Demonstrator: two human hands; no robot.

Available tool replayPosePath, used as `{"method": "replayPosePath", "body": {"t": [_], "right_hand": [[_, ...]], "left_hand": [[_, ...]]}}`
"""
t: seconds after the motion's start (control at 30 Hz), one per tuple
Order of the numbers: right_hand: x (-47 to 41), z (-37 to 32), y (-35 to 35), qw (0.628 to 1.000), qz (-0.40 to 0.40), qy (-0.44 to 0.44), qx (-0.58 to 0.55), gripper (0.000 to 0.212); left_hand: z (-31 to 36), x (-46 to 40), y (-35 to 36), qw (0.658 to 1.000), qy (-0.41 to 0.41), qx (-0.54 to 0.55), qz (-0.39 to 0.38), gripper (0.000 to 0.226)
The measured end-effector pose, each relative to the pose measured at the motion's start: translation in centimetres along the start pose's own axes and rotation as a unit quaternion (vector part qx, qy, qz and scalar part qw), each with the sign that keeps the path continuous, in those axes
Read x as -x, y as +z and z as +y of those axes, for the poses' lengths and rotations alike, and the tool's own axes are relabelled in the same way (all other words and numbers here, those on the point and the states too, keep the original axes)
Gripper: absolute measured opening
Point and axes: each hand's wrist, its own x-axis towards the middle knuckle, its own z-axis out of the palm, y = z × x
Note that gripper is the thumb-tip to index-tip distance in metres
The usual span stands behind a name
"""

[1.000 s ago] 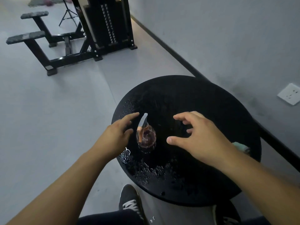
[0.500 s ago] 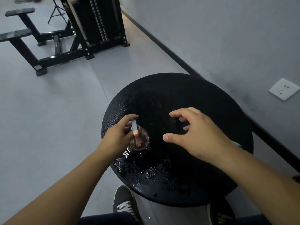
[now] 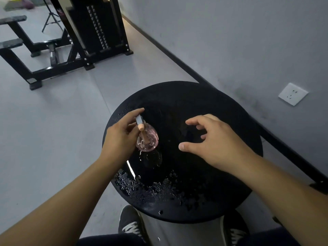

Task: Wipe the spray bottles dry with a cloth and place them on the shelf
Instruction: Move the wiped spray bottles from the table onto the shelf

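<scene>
A small clear pink spray bottle (image 3: 148,141) with a silver and tan nozzle hangs tilted just above the round black table (image 3: 209,103). My left hand (image 3: 120,137) pinches it by the nozzle at the table's left side. To the bottle's right, my right hand (image 3: 211,142) hovers over the tabletop with fingers spread and slightly bent, holding nothing. Water drops cover the table's near left part. No cloth or shelf shows in this view.
A black weight machine (image 3: 99,29) and bench frame (image 3: 35,55) stand on the grey floor at the back left. A grey wall with a white socket (image 3: 292,94) runs along the right. My shoes (image 3: 131,226) are under the table's near edge.
My left hand closed on the bottle's nozzle and lifted the bottle off the wet tabletop, tilting it. My right hand stayed spread over the table.
</scene>
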Motion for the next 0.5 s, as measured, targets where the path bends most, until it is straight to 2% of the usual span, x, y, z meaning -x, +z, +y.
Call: {"method": "replayPosePath", "body": {"t": [0.17, 0.5], "right_hand": [[1.2, 0.7, -1.2, 1.0, 0.022, 0.014, -0.005, 0.068], [5.8, 1.3, -4.9, 0.997, 0.067, 0.03, 0.006, 0.069]], "left_hand": [[2.2, 0.8, 0.3, 1.0, 0.021, -0.015, 0.016, 0.046], [8.0, 3.5, 0.7, 0.998, 0.065, -0.007, -0.005, 0.045]]}}
